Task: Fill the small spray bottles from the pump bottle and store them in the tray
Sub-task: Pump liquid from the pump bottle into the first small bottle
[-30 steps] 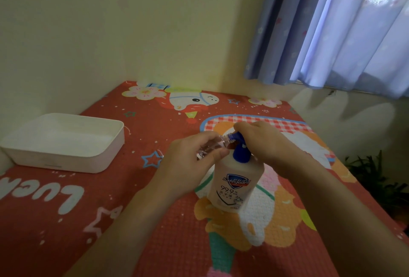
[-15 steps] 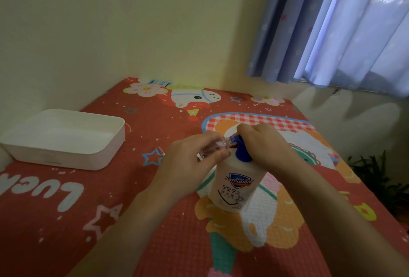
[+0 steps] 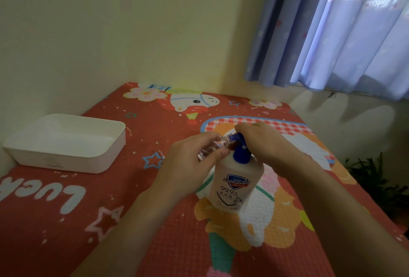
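Observation:
A white pump bottle [image 3: 236, 185] with a blue pump head [image 3: 240, 154] stands upright on the red cartoon mat. My left hand [image 3: 191, 164] grips a small clear spray bottle [image 3: 213, 147], tilted almost flat, its open mouth against the pump's nozzle. My right hand [image 3: 264, 143] lies over the top of the pump head, fingers curled down over it. The white tray [image 3: 66, 144] sits at the left by the wall, with nothing visible inside.
The red mat [image 3: 110, 210] covers the surface, which ends at the wall behind and drops off on the right. A blue curtain [image 3: 336, 33] hangs at the upper right. A dark green plant [image 3: 376, 179] stands beyond the right edge.
Both hands stay on the pump bottle and the small bottle in nearly the same pose. The view has shifted slightly; nothing has been let go.

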{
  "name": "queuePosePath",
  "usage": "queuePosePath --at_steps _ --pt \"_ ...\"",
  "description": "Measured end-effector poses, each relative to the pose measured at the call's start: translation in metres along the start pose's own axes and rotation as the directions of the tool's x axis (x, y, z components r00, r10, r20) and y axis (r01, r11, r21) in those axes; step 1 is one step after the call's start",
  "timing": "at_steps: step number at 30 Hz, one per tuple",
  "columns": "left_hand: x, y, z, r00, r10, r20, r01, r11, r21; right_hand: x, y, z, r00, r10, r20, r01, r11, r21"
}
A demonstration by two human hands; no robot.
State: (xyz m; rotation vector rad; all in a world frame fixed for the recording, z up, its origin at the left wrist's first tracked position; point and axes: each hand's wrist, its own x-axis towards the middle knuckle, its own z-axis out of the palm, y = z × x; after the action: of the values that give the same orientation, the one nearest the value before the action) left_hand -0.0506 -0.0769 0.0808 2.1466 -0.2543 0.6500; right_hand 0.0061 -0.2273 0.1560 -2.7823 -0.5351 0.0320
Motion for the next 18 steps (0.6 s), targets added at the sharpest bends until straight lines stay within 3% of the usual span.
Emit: queuePosePath --at_steps 2,5,7,18 --pt "0.001 0.001 -0.001 1.0 0.001 0.004 -0.001 1.0 0.004 0.0 0.0 -0.004 0.997 -0.052 0.055 0.056 0.995 -0.083" --pt "0.001 0.001 0.0 1.0 -0.005 -0.003 0.005 1.0 0.005 0.001 0.002 -0.001 0.998 -0.063 0.004 0.063 0.991 -0.116" --pt "0.0 0.0 0.002 1.0 0.003 -0.01 -0.003 1.0 -0.007 0.002 0.004 0.003 0.997 -0.05 -0.055 0.045 0.995 -0.092" --pt "-0.004 -0.004 0.007 1.0 0.004 -0.003 -0.004 1.0 -0.022 0.004 0.011 0.021 0.994 -0.031 -0.106 0.033 0.999 0.014"
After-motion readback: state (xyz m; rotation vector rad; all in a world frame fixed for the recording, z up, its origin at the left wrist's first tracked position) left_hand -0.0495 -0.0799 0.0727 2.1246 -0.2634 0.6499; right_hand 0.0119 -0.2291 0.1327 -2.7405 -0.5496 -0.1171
